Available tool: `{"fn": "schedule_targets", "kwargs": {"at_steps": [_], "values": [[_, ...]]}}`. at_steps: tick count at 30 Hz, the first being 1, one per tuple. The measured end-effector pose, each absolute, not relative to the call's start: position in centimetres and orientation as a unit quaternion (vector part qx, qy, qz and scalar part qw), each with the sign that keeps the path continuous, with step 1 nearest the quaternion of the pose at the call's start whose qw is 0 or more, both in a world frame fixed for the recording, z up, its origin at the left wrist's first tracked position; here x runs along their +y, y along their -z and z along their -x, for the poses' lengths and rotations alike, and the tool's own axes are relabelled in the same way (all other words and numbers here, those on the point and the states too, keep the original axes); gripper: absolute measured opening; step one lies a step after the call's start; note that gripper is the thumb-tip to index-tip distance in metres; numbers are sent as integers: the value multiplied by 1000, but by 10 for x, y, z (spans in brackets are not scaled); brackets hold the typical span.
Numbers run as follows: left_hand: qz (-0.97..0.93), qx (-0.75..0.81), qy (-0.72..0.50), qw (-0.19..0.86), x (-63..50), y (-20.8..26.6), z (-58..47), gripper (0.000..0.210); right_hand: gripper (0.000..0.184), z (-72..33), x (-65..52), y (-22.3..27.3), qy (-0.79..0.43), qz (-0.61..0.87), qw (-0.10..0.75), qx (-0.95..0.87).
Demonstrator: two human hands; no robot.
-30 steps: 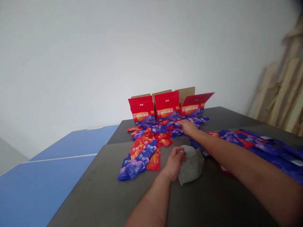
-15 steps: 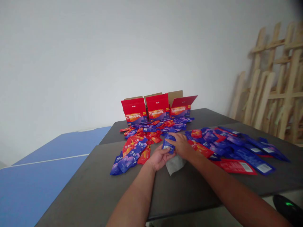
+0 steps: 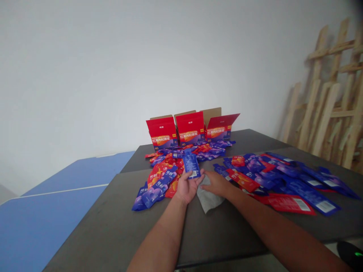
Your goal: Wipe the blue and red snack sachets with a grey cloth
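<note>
A blue pouch with a white label at its lower end stands tilted in my left hand; the fingers and thumb grip its lower end. My right hand is just right of it, thumb and fingers closed around the upper part of a grey cloth on the table. Left of my left hand lies a pile of red and blue pouches. Beyond my right hand a second pile of pouches, some with barcode labels facing up, spreads to the right.
Three open red cartons stand at the back, with more small pouches heaped before them. A blue table adjoins the dark table on the left. Wooden frames lean against the right wall.
My right hand has left the blue pouch and moved down to the grey cloth. My left hand keeps the pouch, now shifted slightly left and more fully visible.
</note>
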State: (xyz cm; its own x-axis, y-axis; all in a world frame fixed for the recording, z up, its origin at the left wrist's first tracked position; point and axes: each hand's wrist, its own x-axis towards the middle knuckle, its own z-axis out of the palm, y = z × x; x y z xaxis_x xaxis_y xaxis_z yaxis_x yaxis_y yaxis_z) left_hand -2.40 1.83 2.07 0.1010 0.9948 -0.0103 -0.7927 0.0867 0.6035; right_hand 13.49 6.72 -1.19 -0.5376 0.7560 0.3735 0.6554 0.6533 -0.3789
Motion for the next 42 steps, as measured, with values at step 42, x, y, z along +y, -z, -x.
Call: {"fn": "schedule_targets", "kwargs": {"at_steps": [42], "values": [[-371,284,-488,737,5,-16,10,50,22,-149,62,-14,-35,394,480,-783]]}}
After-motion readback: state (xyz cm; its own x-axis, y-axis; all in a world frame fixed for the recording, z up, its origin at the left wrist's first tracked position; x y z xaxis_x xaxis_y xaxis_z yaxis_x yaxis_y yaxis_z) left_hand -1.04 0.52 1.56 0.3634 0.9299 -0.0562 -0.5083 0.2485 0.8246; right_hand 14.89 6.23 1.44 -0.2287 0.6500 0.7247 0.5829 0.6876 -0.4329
